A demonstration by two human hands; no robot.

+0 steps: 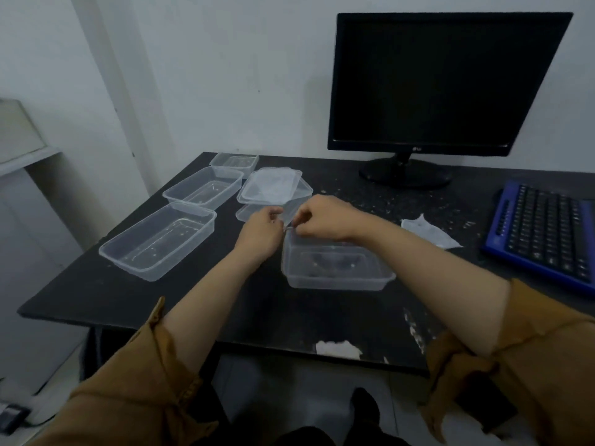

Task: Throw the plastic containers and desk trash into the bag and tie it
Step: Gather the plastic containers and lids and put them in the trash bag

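Note:
Several clear plastic containers lie on the black desk [96, 294]: one at the near left [157, 241], one behind it [204, 186], a small one at the back [235, 162], and one in the middle [335, 265] just below my hands. Clear lids [273, 185] are stacked behind my hands. My left hand [260, 230] and my right hand [322, 217] meet above the middle container's far rim. Both pinch a thin clear piece of plastic [291, 210]; I cannot tell whether it is a lid or a bag. A crumpled white tissue [431, 233] lies to the right.
A black monitor [444, 82] stands at the back right, and a blue keyboard [544, 233] lies at the right edge. Crumbs are scattered across the desk's middle. A white paper scrap [338, 347] sits at the front edge. A white wall is on the left.

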